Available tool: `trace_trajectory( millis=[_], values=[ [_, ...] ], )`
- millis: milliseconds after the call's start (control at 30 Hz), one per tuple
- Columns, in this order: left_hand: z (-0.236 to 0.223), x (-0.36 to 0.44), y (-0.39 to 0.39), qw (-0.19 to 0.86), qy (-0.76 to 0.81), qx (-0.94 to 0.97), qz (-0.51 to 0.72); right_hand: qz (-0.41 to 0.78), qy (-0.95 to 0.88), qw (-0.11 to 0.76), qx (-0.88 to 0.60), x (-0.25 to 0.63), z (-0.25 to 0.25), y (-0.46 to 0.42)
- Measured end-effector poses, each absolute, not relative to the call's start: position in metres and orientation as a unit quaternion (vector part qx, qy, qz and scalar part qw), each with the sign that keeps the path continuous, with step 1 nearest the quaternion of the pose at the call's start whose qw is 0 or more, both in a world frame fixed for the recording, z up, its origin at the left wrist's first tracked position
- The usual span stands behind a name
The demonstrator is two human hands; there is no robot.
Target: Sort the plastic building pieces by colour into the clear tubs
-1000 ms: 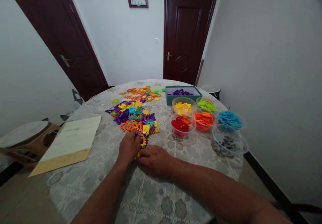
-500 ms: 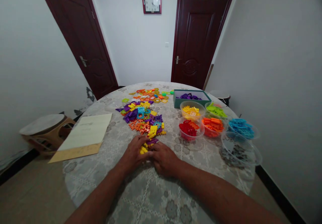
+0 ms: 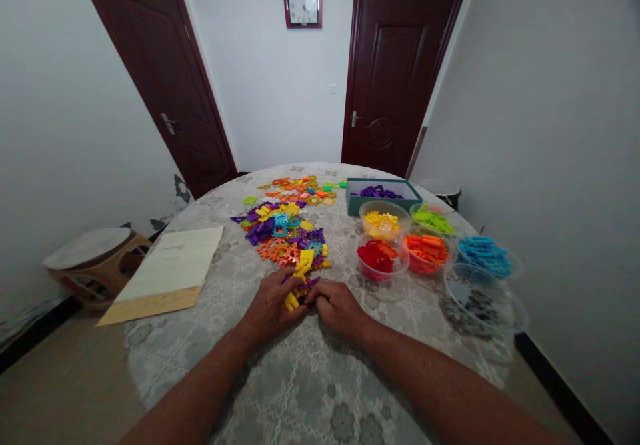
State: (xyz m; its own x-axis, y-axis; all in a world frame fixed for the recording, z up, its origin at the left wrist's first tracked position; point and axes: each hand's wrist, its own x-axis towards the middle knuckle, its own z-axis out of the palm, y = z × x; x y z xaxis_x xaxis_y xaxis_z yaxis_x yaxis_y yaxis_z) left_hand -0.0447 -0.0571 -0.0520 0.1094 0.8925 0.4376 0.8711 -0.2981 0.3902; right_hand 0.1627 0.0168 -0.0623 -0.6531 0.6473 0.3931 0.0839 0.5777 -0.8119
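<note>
At the near edge of a mixed pile of plastic interlocking building pieces [image 3: 285, 252], my left hand [image 3: 273, 304] curls around some yellow interlocking pieces [image 3: 292, 301]. Its thumb reaches toward my right hand [image 3: 341, 308], which is closed with thumb and forefinger pinched at a purple interlocking piece [image 3: 313, 283]. The two hands almost meet, and the fingertips partly hide what lies between them. More yellow pieces [image 3: 306, 258] lie just beyond my fingers, next to purple, orange and blue ones.
Clear bowls hold sorted pieces to the right: yellow [image 3: 384, 220], red [image 3: 376, 258], orange [image 3: 426, 253], green [image 3: 433, 218], blue [image 3: 484, 256] and grey [image 3: 470, 305]. Behind them is a green-edged box [image 3: 356, 206] with purple pieces. Left lies a paper sheet [image 3: 170, 262] on a folder.
My right hand has shifted slightly right and pinches the purple piece more visibly. The yellow pieces by my left hand have turned a little. The view has shifted slightly.
</note>
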Motion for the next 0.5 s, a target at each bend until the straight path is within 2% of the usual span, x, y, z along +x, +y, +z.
trace_trajectory(
  millis=[500],
  values=[
    [-0.045,-0.044,-0.035,0.107,0.602,0.663,0.431,0.426,-0.767,0.415,-0.239,0.164,-0.058,0.023]
  ],
)
